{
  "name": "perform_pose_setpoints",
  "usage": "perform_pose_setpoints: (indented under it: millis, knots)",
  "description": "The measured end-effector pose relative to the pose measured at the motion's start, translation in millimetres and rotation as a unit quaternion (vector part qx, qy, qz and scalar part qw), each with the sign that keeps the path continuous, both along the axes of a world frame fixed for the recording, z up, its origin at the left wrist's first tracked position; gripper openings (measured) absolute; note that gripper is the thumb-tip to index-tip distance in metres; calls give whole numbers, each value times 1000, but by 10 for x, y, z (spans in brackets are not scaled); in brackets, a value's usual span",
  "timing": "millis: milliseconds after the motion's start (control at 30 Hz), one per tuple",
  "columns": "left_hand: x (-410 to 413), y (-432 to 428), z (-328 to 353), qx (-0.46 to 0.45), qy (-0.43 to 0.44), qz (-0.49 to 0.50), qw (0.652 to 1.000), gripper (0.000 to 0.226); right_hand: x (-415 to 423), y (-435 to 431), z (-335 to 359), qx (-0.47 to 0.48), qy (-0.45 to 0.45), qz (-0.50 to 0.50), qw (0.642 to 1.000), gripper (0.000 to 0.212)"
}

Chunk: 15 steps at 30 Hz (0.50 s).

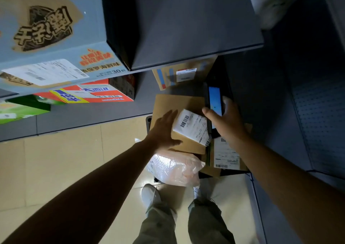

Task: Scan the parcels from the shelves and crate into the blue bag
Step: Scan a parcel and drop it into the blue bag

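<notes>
- We have a single view, from a wide-angle camera worn on the person's head. It looks forward and steeply down onto the left hand and the right hand.
- We sit close: both hands lie near mid-frame, and the scanner gripped in the right hand shows its lit blue screen plainly.
- Nearer to us than the hands, we see the person's shoes on the tiled floor, almost straight below the lens.
- Beyond the hands the grey shelves loom large, and the cartons left of the left hand appear tilted.
</notes>
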<state>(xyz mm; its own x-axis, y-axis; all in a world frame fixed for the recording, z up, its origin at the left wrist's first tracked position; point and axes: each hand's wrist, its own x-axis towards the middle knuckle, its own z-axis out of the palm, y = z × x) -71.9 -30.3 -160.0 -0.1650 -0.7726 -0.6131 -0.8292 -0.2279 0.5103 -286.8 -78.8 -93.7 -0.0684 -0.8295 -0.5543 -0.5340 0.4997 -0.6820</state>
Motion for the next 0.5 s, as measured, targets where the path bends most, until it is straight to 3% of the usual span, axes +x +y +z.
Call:
perform_pose_setpoints:
  millis: [100, 333, 400, 500]
  knots:
    - [-48, -75, -106, -45, -4, -107, 993, 130, -208, 371, -162, 13, 20, 21, 999, 81]
    - [-59, -239, -236, -81, -8, -172, 982, 132, -384, 767, -322, 0, 18, 105, 994, 76]
    - [-89, -261, -241, -123, -42, -182, 975, 124, -392, 803, -287, 41, -28, 115, 992, 71]
    - [-118, -237, -235, -131, -71, -200, 969, 116, -408, 876, -250, 138, -175, 67, 973, 63]
